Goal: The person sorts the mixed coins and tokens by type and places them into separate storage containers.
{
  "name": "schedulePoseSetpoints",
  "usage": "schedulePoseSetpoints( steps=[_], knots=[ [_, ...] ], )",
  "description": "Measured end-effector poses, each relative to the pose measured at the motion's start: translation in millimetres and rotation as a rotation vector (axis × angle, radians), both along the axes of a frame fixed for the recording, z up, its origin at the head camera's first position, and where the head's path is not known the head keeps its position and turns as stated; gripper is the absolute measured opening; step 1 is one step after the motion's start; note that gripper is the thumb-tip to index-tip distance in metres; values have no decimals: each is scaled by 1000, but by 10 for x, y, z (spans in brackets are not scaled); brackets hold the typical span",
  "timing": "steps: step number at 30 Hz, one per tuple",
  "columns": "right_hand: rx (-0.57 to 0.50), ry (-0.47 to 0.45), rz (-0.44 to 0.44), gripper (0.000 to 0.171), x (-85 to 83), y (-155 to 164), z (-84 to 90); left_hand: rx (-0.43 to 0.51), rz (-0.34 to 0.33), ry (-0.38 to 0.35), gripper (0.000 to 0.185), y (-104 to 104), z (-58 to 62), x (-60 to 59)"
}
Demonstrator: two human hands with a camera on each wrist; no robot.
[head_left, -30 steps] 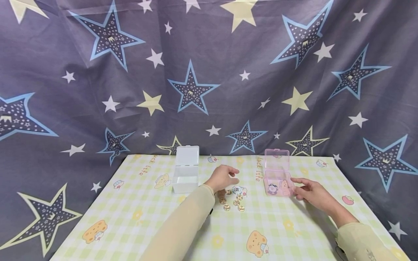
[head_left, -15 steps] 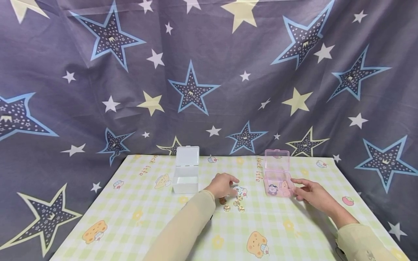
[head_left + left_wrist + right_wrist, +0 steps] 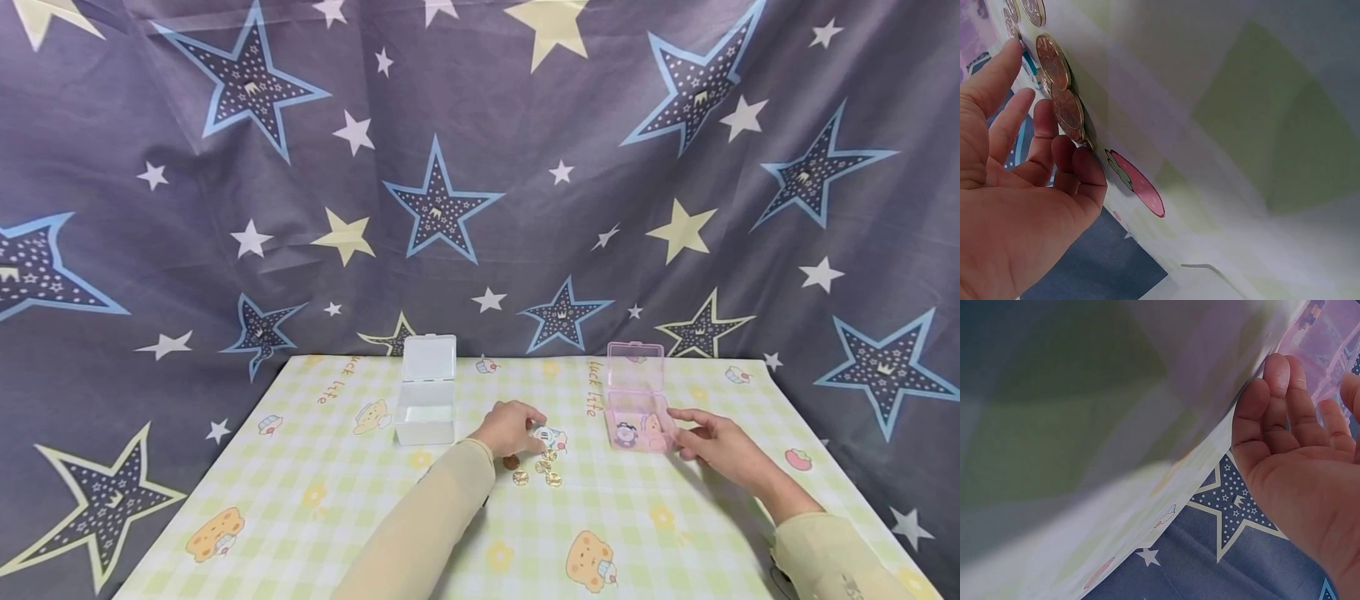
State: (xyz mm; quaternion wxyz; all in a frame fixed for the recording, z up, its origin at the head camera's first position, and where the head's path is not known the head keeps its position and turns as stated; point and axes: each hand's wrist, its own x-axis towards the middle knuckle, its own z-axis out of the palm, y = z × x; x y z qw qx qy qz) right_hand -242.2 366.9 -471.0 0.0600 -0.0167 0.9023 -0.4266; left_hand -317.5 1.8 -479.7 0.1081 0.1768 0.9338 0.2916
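Observation:
My left hand is low over the table, thumb and forefinger spread either side of a light-blue and white poker chip that the fingers partly cover. Whether they touch it is hard to see. Several gold coins lie just in front; in the left wrist view, coins sit close by the curled other fingers. My right hand rests its fingertips against the right side of a clear pink box with its lid raised. Inside that box is a dark purple and white chip.
A white box with its lid up stands left of the left hand. A checked cloth printed with cartoon pictures covers the table. Behind the table's far edge hangs a dark star-patterned curtain.
My left hand has come down toward the table, and its thumb and forefinger now lie around the light-blue chip. The right hand and both boxes stay in place.

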Motion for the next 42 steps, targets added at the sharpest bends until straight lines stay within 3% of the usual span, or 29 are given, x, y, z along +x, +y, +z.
schedulePoseSetpoints(
  steps=[21, 28, 34, 42],
  knots=[
    [-11, -20, -17, 59, 13, -22, 5, -37, -5, 53, 37, 16, -88, -39],
    [-16, -28, -21, 60, 7, -14, -1, -13, 10, 33, 32, 30, -95, -52],
    [-13, -23, -19, 59, 11, -12, 8, 22, -17, 37, 34, 23, -48, -27],
    [-11, -24, -17, 59, 12, -17, 8, 63, -23, -21, 38, 4, -3, 10]
  ],
)
